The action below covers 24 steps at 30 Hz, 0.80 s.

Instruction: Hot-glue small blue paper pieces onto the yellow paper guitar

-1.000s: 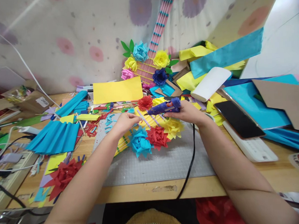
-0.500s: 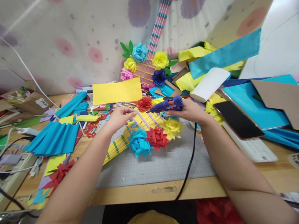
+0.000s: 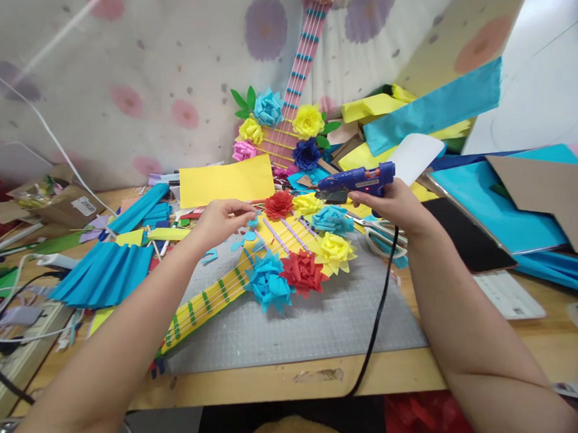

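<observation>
My right hand (image 3: 399, 206) grips a blue glue gun (image 3: 358, 180), held above the table with its nozzle pointing left; its black cord (image 3: 376, 316) hangs over the front edge. My left hand (image 3: 220, 219) is closed in a pinch on something small I cannot make out, just above the upper edge of a yellow paper guitar (image 3: 210, 298). The guitar lies on a grey cutting mat (image 3: 300, 320) and carries paper flowers: blue (image 3: 268, 282), red (image 3: 302, 271), yellow (image 3: 336, 247).
A second paper guitar (image 3: 303, 52) with flowers leans against the back cloth. A yellow sheet (image 3: 225, 181), a pleated blue paper (image 3: 104, 273), scraps, scissors (image 3: 383, 237), a phone (image 3: 471, 235), a keyboard (image 3: 509, 294) and blue and yellow sheets (image 3: 494, 204) crowd the table.
My right hand lifted the glue gun up and to the right, away from the flowers. My left hand moved slightly left and up; the guitar's neck now shows more.
</observation>
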{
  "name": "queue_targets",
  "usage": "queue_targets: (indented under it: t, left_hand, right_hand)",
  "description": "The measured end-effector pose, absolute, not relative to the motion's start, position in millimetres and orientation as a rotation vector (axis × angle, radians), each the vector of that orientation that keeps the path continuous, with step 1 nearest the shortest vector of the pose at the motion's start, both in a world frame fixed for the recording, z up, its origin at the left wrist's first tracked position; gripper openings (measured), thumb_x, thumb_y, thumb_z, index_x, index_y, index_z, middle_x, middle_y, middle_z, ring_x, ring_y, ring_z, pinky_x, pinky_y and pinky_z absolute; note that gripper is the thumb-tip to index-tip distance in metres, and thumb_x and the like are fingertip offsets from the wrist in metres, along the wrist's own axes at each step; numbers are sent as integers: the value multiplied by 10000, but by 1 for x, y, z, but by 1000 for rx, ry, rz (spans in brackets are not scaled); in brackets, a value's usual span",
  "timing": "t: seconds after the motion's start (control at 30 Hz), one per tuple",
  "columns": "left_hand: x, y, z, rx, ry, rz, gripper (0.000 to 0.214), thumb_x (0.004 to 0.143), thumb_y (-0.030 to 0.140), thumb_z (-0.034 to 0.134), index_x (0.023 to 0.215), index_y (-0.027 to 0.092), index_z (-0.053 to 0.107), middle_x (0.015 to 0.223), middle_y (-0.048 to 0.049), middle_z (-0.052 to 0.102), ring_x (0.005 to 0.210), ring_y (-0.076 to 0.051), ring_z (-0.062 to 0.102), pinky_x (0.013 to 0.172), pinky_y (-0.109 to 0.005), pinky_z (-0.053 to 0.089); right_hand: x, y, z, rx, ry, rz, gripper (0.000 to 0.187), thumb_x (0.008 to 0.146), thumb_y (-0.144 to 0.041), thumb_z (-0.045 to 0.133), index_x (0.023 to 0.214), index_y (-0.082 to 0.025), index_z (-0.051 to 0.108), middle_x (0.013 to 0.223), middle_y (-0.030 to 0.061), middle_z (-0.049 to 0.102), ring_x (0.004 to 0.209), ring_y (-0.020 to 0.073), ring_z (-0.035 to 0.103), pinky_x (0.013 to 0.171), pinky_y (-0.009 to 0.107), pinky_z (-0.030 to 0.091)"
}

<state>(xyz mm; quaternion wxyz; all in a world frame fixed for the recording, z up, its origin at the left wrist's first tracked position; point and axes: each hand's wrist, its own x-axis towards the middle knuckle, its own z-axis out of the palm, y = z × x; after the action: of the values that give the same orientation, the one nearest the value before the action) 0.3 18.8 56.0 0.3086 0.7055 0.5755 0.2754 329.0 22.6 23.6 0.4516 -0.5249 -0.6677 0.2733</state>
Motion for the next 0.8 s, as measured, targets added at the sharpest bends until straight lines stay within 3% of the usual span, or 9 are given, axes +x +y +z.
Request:
queue_targets:
  t: [0.17, 0.3, 0.47, 0.67, 0.8]
  left_hand:
    - [3, 20, 53, 1857, 1503, 654, 369, 671, 413, 660, 933, 175, 766, 888, -66, 743, 580, -133, 607, 536, -241, 487]
    - [8, 22, 51, 1857, 1529, 639, 337, 703, 438, 632, 841, 163, 769, 849, -67, 739, 540, -129, 590, 495, -238, 451]
    - [14, 27, 39, 1829, 1626, 690, 199, 656, 321, 684, 759, 168, 760, 819, -49, 745, 609, -142, 610, 539, -234, 453]
    - [20, 34, 23, 1644, 1616, 900, 323, 610, 259, 707, 909, 142, 737, 771, -55, 739, 679, -163, 643, 605, -247, 470]
    - [24, 40, 17, 1533, 1607, 995, 226, 579, 272, 730, 766, 145, 714, 815, -66, 744, 725, -169, 657, 667, -259, 492]
  right_hand:
    - [331, 21, 26, -1302, -1623, 642, 497, 632, -667, 686, 608, -174, 624, 576, 29, 602, 560, 147, 538, 496, 288, 450]
    - [331, 19, 31, -1322, -1617, 654, 448, 647, -610, 698, 600, -174, 607, 588, 38, 605, 566, 152, 541, 501, 287, 437]
    - [332, 19, 33, -1325, -1612, 685, 369, 674, -528, 702, 610, -178, 603, 595, 38, 599, 617, 178, 574, 555, 305, 464]
    - [336, 22, 28, -1267, -1603, 648, 370, 681, -568, 693, 661, -206, 618, 666, 45, 648, 690, 207, 611, 594, 325, 500]
    - [338, 21, 29, -1315, -1587, 657, 383, 679, -591, 684, 628, -216, 623, 659, 51, 654, 627, 194, 585, 518, 311, 462]
